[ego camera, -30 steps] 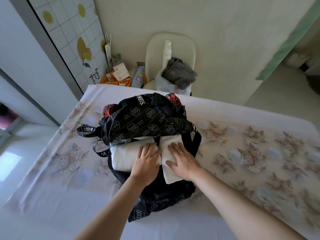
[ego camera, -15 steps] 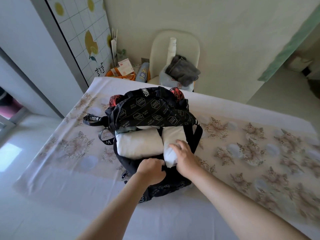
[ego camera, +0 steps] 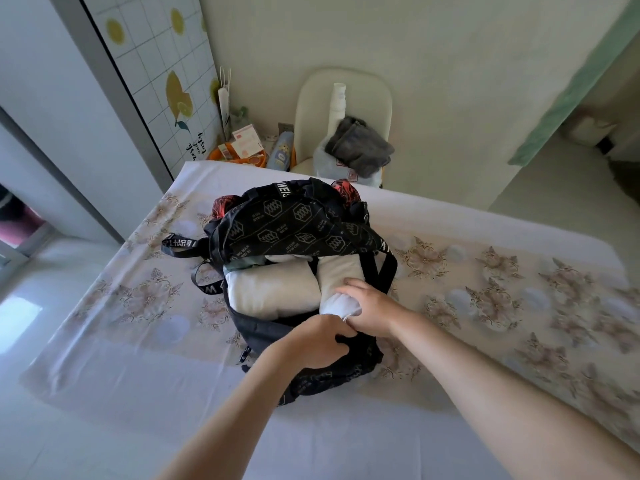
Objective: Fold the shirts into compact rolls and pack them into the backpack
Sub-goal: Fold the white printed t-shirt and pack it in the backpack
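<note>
Step in hand: packing. Both white rolls are already in the mouth of the backpack (ego camera: 332, 370), and you are seating the second one.
Backpack: it lies on the bed (ego camera: 485, 271) about midway along, nearer the far edge than the near one, with its patterned front panel (ego camera: 294, 223) thrown back over the top.
Left roll (ego camera: 273, 292): it sits crosswise inside and no hand touches it.
Right roll (ego camera: 341, 271): it lies lengthwise, pressed against the left roll, with its near end just at the rim.
Right hand (ego camera: 370, 306): it is cupped over the near end of the right roll, grasping it.
Left hand (ego camera: 311, 344): its fingers are clenched on the near rim of the black fabric, holding the mouth wide.
Next move, as I judge it: push that near end down below the rim while you pull the rim toward you. The fit looks tight, so the fabric may snag.
</note>
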The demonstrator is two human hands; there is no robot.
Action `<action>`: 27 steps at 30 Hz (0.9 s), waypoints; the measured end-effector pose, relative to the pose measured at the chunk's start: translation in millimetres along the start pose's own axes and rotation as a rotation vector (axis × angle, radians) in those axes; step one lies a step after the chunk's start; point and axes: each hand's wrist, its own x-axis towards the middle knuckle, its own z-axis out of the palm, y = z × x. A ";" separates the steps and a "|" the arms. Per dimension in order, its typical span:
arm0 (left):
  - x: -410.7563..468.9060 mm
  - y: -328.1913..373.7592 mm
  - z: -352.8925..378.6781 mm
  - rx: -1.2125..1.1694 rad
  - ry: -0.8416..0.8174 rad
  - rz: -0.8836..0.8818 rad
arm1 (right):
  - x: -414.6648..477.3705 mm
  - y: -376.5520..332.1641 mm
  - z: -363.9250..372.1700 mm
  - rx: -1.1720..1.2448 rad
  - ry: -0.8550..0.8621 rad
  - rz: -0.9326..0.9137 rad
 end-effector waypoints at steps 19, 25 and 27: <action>99.4 -22.2 0.7 0.550 0.124 0.193 | -25.5 24.1 -36.3 -0.446 0.364 -0.383; 77.6 -43.7 -23.5 0.074 0.416 0.121 | 11.6 -0.1 -32.6 -0.202 0.236 -0.050; 52.2 -61.3 -41.0 0.270 0.512 -0.038 | 30.5 -6.1 -17.7 -0.229 0.250 -0.011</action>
